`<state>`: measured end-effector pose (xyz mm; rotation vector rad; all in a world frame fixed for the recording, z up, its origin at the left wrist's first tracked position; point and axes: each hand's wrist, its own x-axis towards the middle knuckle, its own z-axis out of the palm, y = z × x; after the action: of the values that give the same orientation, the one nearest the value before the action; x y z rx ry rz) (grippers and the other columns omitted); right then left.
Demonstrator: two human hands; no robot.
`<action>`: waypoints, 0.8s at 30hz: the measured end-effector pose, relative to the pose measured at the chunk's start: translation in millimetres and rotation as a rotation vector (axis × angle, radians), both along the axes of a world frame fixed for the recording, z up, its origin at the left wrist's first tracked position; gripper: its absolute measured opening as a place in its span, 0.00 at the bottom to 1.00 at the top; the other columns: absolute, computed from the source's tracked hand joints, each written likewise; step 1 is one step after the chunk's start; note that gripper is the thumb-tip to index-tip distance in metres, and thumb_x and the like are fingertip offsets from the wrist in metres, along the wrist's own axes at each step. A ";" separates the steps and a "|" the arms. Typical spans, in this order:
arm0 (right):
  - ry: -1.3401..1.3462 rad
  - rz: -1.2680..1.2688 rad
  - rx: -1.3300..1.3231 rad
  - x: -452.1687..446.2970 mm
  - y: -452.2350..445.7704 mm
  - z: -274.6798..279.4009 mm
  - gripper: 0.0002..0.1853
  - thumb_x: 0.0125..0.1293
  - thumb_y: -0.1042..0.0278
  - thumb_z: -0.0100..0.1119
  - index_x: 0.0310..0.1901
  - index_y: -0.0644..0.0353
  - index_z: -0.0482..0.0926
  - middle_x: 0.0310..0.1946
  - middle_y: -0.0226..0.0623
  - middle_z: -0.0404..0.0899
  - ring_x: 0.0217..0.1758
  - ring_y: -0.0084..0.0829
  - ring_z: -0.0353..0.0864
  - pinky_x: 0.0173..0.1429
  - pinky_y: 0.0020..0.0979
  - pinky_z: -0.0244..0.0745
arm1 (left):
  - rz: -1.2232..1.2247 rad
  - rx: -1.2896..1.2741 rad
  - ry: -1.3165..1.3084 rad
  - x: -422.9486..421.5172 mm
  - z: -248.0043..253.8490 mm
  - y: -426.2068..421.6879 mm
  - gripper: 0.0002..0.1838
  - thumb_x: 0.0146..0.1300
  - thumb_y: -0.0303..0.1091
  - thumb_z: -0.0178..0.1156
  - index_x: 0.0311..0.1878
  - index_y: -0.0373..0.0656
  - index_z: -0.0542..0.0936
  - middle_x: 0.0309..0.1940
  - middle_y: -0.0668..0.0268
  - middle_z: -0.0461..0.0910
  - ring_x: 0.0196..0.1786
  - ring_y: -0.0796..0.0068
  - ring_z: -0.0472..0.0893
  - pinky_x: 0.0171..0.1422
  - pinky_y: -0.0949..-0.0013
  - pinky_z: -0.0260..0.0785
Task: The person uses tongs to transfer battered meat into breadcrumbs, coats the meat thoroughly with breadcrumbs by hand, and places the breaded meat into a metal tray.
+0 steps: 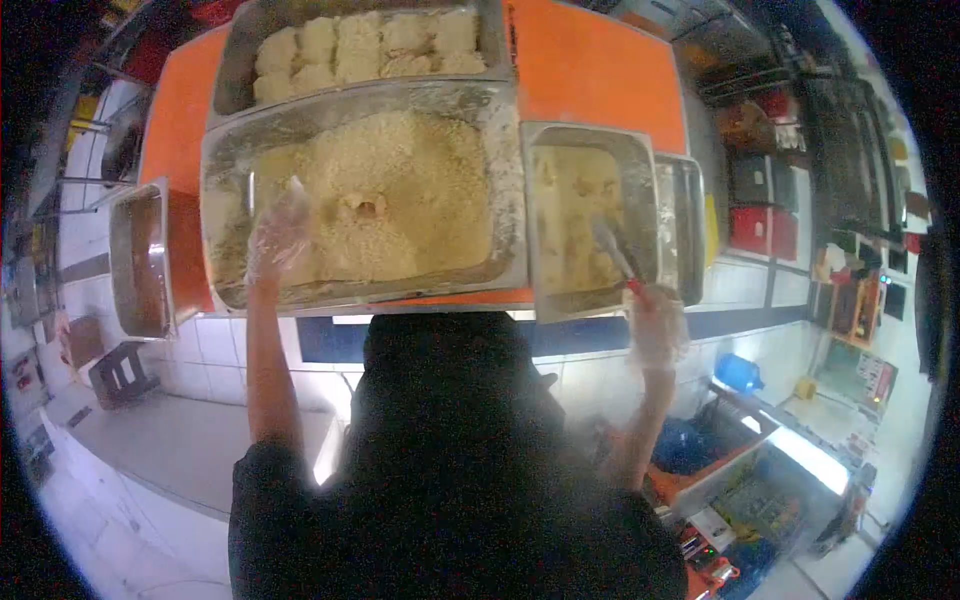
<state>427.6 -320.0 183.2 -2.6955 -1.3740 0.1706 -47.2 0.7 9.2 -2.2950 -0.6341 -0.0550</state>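
Observation:
My left hand [279, 235], in a clear glove dusted with crumbs, is over the left part of a large metal tray [365, 295] of pale breading [430, 150]. How its fingers are set is blurred. A small coated piece [362, 207] lies in the breading right of that hand. My right hand [655, 320], also gloved, is closed on red-handled tongs [618, 255]. The tongs' metal end reaches into a smaller tray [592, 130] of yellowish liquid batter [570, 190], where several lumps show.
Behind the large tray, another tray [235, 60] holds rows of coated pieces [358, 45]. An orange surface [600, 70] lies beneath. Narrow metal containers stand at the far left [140, 255] and right [680, 225]. A blue jug [738, 373] is at lower right.

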 end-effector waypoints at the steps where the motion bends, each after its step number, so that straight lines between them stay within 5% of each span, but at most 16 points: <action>1: -0.004 0.040 0.037 -11.3 9.6 15.6 0.13 0.63 0.54 0.58 0.40 0.52 0.83 0.34 0.37 0.81 0.37 0.41 0.80 0.41 0.37 0.74 | -0.066 0.217 0.107 0.9 13.7 -1.1 0.27 0.57 0.31 0.54 0.62 0.39 0.69 0.39 0.66 0.80 0.32 0.68 0.77 0.38 0.64 0.71; 4: 0.079 0.032 0.241 -41.8 16.2 4.8 0.10 0.62 0.57 0.58 0.41 0.47 0.84 0.33 0.33 0.82 0.34 0.41 0.80 0.42 0.37 0.75 | 0.092 0.042 0.285 3.1 37.4 -9.5 0.29 0.54 0.30 0.55 0.63 0.37 0.68 0.34 0.67 0.78 0.28 0.75 0.75 0.33 0.69 0.69; 6: -0.044 0.078 -0.047 -102.2 60.4 44.4 0.11 0.62 0.55 0.58 0.42 0.45 0.84 0.33 0.31 0.82 0.33 0.41 0.80 0.40 0.36 0.76 | 0.101 -0.213 -0.157 0.7 39.3 -7.7 0.30 0.53 0.30 0.56 0.63 0.36 0.67 0.30 0.69 0.75 0.26 0.79 0.72 0.29 0.71 0.67; 7: 0.043 0.202 0.021 -120.1 79.7 44.4 0.11 0.63 0.53 0.57 0.42 0.43 0.84 0.32 0.32 0.82 0.33 0.40 0.80 0.38 0.36 0.76 | 0.096 -0.296 -0.311 0.3 39.5 -6.6 0.31 0.53 0.30 0.57 0.63 0.36 0.67 0.29 0.69 0.74 0.25 0.80 0.72 0.28 0.72 0.66; 11: 0.253 0.448 -0.190 -167.3 145.5 1.7 0.12 0.65 0.53 0.53 0.42 0.44 0.83 0.29 0.36 0.80 0.33 0.40 0.81 0.33 0.38 0.75 | 0.127 -0.010 0.038 -14.6 29.4 -8.2 0.28 0.52 0.29 0.57 0.60 0.37 0.71 0.28 0.69 0.74 0.25 0.81 0.71 0.25 0.73 0.66; 16: 0.036 0.752 -0.041 -193.0 194.0 -55.4 0.13 0.66 0.57 0.49 0.34 0.55 0.80 0.29 0.40 0.79 0.33 0.43 0.80 0.35 0.42 0.74 | 0.154 0.411 0.183 -29.9 16.1 -17.7 0.25 0.52 0.27 0.57 0.57 0.39 0.74 0.28 0.69 0.73 0.23 0.81 0.70 0.23 0.74 0.66; 19: 0.052 0.786 0.311 -188.2 209.1 -92.8 0.12 0.65 0.58 0.50 0.33 0.54 0.80 0.30 0.41 0.80 0.32 0.45 0.80 0.34 0.43 0.74 | 0.159 -0.281 -0.421 -36.0 10.2 -22.8 0.22 0.54 0.28 0.58 0.55 0.40 0.75 0.28 0.70 0.73 0.26 0.80 0.71 0.27 0.74 0.68; 22: 0.131 0.621 0.044 -198.1 225.7 -95.3 0.10 0.64 0.60 0.51 0.35 0.53 0.81 0.31 0.41 0.80 0.36 0.45 0.81 0.36 0.43 0.75 | 0.391 -0.326 -0.084 -40.9 17.0 -30.5 0.19 0.57 0.32 0.58 0.54 0.43 0.75 0.31 0.67 0.76 0.31 0.75 0.75 0.37 0.69 0.72; 24: 0.064 0.656 0.075 -209.3 224.5 -66.1 0.10 0.64 0.60 0.52 0.35 0.53 0.81 0.31 0.42 0.80 0.37 0.45 0.81 0.37 0.43 0.76 | 0.351 -0.696 -0.665 -41.2 10.7 -30.0 0.20 0.60 0.36 0.56 0.55 0.43 0.74 0.35 0.64 0.78 0.36 0.68 0.77 0.42 0.66 0.73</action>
<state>218.3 -95.5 117.1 -2.0630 -2.1346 0.2464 -88.4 -29.3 20.0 -2.7750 -1.5934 -0.5155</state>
